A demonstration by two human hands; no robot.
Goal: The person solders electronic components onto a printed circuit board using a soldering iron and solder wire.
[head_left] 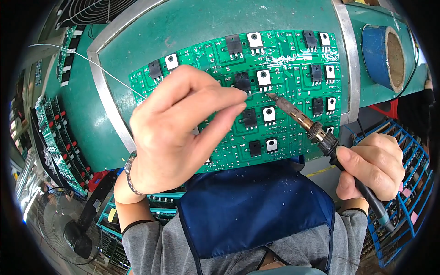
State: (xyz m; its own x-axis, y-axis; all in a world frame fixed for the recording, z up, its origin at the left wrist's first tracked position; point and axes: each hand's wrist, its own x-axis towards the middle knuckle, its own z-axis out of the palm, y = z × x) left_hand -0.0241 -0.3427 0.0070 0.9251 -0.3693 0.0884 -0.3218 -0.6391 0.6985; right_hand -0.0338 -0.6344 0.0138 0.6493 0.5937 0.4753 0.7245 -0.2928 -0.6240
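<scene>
A large green circuit board (293,68) lies on the green workbench (137,50), carrying rows of black and white transistor parts. My left hand (178,133) hovers over the board's left half, pinching thin solder wire (82,57) whose end meets the iron's tip. My right hand (373,167) grips the black handle of a soldering iron (302,121). The iron's tip touches the board near a black transistor (242,82) in the second row.
A blue tape roll (385,55) lies at the bench's right end. Racks of more green boards (59,142) stand at the left. A floor fan (68,224) sits lower left. A blue wire crate (408,183) is at the right. I wear a dark blue apron (256,215).
</scene>
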